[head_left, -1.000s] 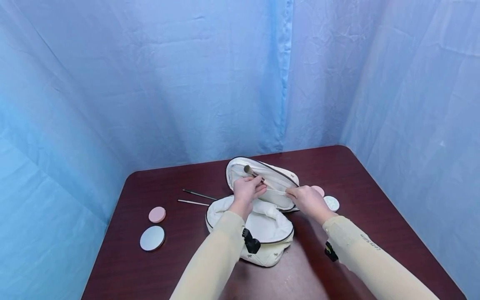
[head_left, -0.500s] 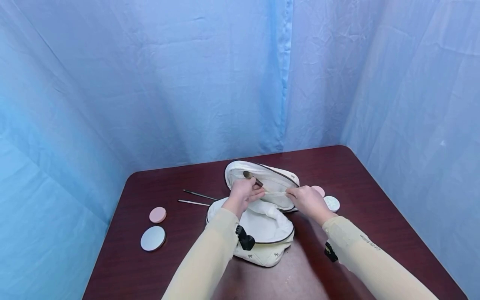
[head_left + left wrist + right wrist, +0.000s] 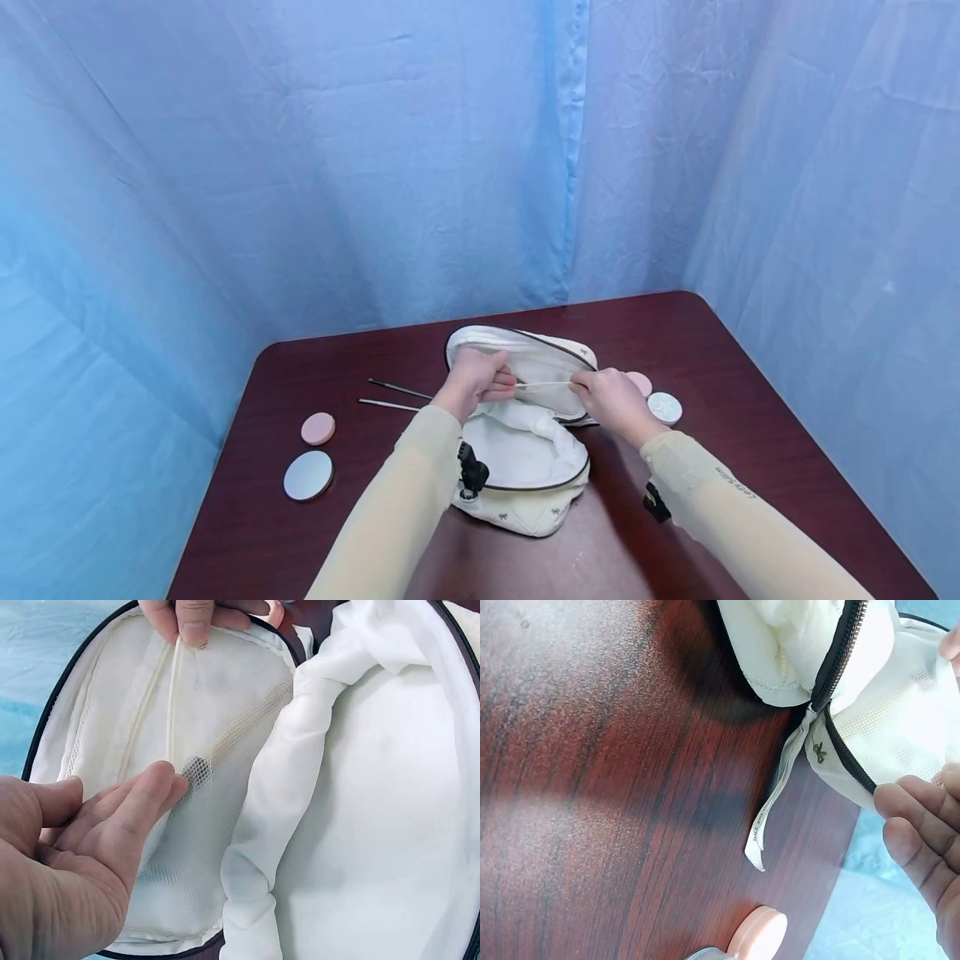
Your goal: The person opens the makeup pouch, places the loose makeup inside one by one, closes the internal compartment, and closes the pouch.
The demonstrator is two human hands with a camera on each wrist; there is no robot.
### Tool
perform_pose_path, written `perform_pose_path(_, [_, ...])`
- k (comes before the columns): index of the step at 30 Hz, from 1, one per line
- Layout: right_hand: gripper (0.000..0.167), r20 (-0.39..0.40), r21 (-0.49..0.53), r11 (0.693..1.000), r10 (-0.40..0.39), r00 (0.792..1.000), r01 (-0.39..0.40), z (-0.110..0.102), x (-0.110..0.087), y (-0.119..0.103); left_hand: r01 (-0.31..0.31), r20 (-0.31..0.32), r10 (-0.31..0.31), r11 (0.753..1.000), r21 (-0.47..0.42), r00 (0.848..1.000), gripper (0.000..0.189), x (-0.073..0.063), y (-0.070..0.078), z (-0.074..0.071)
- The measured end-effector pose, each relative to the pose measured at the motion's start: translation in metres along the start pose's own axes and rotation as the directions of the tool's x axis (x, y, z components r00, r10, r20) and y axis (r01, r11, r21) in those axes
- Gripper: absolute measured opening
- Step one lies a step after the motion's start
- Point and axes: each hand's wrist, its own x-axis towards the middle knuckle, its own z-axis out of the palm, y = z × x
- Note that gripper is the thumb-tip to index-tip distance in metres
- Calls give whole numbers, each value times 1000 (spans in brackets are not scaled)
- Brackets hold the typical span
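A cream makeup bag (image 3: 525, 521) lies unzipped, its lid (image 3: 67, 712) folded back. Inside the lid is a mesh pocket (image 3: 232, 675). My right hand (image 3: 617, 407) pinches the pocket's pale edge (image 3: 172, 712) between thumb and fingers, and the edge stretches across to my left hand (image 3: 474, 382). In the left wrist view, my left fingers (image 3: 142, 806) are fairly straight at that edge, thumb spread apart. Behind the mesh lies a makeup brush (image 3: 244, 724), its tan handle and dark ferrule showing through. The brush's bristle end is hidden by the left hand.
Two thin brushes (image 3: 390, 405) lie left of the bag, by its rim. Further left are a pink round compact (image 3: 318, 428) and a white round one (image 3: 308, 476). Right of the bag are another pink compact (image 3: 639, 383) and a white patterned one (image 3: 665, 407). Blue curtains surround the table.
My left hand has moved left and slightly down. The makeup brush, earlier showing above its fingers, has slid into the mesh pocket. My right hand stays at the pocket's edge.
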Motion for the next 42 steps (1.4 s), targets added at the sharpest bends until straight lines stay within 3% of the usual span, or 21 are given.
perform_pose_path(4, [7,-20,1,1000,0,1000,0,1,0,1,-83,-35,84,996,27,996,43,-1,0,-2])
perform_pose_path(8, [6,-49,11,1000,19,999,-18,1,-1,3,-180,-91,183,983,45,979,41,-5,4,-7])
perform_pose_path(14, [7,-36,21,998,66,997,-65,2,-2,5,-237,-169,233,971,-7,958,37,-10,11,-35])
perform_pose_path(18, [9,-31,23,997,68,997,-68,2,-3,6,-224,-208,215,974,-20,954,43,-14,9,-61])
perform_pose_path(23, [10,-41,31,998,62,997,-60,0,-3,5,-168,-257,150,984,-53,955,44,-17,0,-93])
perform_pose_path(29, [12,-38,28,998,64,997,-63,-1,-3,4,-94,-328,74,995,-45,942,43,-19,-13,-122])
perform_pose_path(42, [15,-42,32,998,51,998,-50,0,-5,4,-21,-394,-11,997,-75,919,38,-21,-34,-145])
